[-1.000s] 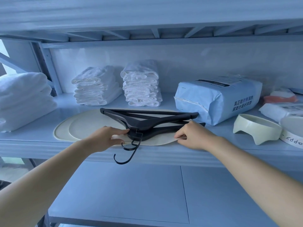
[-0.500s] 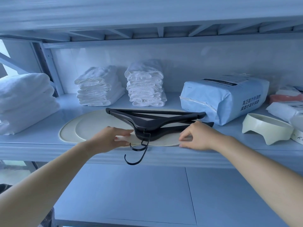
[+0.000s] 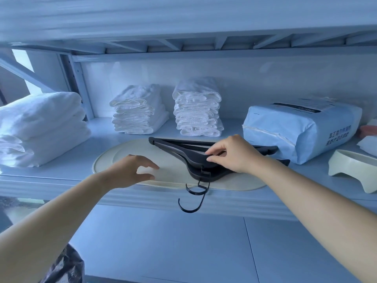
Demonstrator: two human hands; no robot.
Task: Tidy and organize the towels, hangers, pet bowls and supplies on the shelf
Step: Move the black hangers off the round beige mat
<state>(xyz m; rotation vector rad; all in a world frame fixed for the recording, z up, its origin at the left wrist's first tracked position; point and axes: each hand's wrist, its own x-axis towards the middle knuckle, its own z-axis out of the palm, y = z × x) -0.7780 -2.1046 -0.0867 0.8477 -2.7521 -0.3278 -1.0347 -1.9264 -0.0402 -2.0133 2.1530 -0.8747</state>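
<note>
Two bare arms reach to a pale blue metal shelf [image 3: 67, 168] stocked w/ linens and pet supplies. The biggest item, a pile of thick folded white bath towels [image 3: 38, 127], sits well out to the left of the L hand [image 3: 130, 172]. Beyond and to the right of the R hand [image 3: 234, 154], a light-blue sack [image 3: 302, 129] printed w/ dark characters lies on its side, close behind the far tips of the hangers.

Under both hands a cream oval mat [image 3: 126, 150] lies flat along the shelf's front edge. At the back wall stand two piles of small folded white cloths. The shorter cloth stack [image 3: 138, 111] is straight beyond the L hand. The taller cloth stack [image 3: 197, 111] is beyond the gap btwn the hands. The two stand near each other but apart.

The black hangers [image 3: 179, 151], at least two, lie piled on the mat directly under the R hand, and their hooks [image 3: 189, 211] dangle over the shelf's front lip. The R hand's thumb and forefinger pinch the top hanger's arm near the neck. The L hand, just left of the hangers, hovers over the mat w/ fingers loosely bent, gripping nothing; whether its tips touch the mat can't be told. The hands are apart.

A cream pet bowl [image 3: 353, 166] on raised feet stands on the shelf to the right of the R forearm. Beyond it, at the frame's edge, are a white packet [image 3: 368, 144] and a pink item [image 3: 368, 129], both cut off. A crumpled dark plastic bag [image 3: 67, 264] shows below the L forearm.
</note>
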